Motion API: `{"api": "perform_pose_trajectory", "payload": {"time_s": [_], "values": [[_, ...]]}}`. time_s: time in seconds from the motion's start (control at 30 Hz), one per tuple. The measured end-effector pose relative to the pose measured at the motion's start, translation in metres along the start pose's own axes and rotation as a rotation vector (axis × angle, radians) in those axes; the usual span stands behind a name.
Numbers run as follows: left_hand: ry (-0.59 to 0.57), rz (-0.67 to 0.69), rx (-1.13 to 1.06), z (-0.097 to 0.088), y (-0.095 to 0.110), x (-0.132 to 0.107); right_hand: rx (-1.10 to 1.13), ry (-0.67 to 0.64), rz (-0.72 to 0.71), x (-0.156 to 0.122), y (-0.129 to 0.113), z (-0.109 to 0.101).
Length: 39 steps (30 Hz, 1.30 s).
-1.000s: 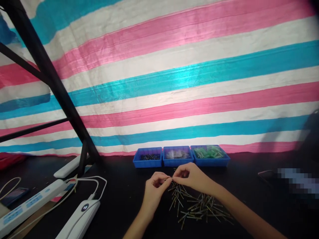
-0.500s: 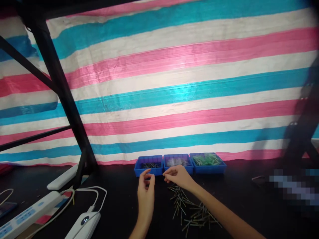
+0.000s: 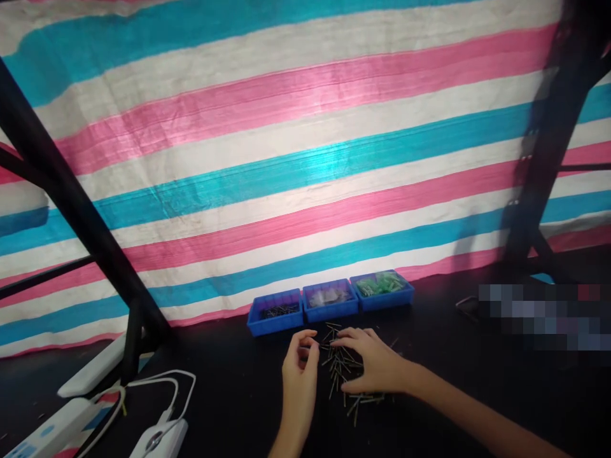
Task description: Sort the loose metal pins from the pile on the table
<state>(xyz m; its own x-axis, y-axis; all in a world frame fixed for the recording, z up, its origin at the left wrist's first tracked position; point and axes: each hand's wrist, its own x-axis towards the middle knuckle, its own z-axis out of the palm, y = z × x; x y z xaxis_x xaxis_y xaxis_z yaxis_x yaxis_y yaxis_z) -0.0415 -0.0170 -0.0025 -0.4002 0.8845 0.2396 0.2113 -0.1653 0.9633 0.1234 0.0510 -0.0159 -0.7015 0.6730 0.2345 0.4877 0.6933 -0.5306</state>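
A loose pile of thin metal pins (image 3: 344,372) lies on the black tabletop (image 3: 238,394). My right hand (image 3: 372,366) rests on top of the pile with its fingers spread and curved down onto the pins. My left hand (image 3: 300,372) hovers just left of the pile, fingers curled with thumb and fingertips close together; what they pinch, if anything, is too small to see. Behind the pile stand three small blue trays: the left tray (image 3: 274,313) holds dark pins, the middle tray (image 3: 329,300) holds pale parts, the right tray (image 3: 382,289) holds green parts.
A striped pink, blue and white tarp (image 3: 305,159) hangs right behind the trays. Black frame struts (image 3: 71,197) rise at left, another black strut (image 3: 548,146) at right. A white power strip (image 3: 42,432) and a white device with cable (image 3: 160,439) lie at front left.
The view has swung right. My right hand dropped from near the middle tray onto the pin pile and spread out. My left hand drew back beside the pile.
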Motion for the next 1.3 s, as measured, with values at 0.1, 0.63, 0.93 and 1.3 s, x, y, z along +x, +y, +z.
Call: {"api": "perform_pose_trajectory", "payload": {"time_s": [0.1,0.63,0.93,1.3], "values": [[-0.090,-0.015,0.025,0.009,0.000,-0.008,-0.019,0.058,0.073,-0.024,0.002,-0.002],[-0.750,0.394,0.618,0.022,-0.001,-0.032,-0.007,0.153,0.163,-0.040,0.012,-0.006],[-0.776,0.461,0.653,0.021,-0.012,-0.023,0.083,0.233,0.112,-0.040,0.015,-0.010],[-0.429,0.180,0.427,0.027,0.002,-0.033,0.726,0.248,0.297,-0.038,0.005,-0.008]]}}
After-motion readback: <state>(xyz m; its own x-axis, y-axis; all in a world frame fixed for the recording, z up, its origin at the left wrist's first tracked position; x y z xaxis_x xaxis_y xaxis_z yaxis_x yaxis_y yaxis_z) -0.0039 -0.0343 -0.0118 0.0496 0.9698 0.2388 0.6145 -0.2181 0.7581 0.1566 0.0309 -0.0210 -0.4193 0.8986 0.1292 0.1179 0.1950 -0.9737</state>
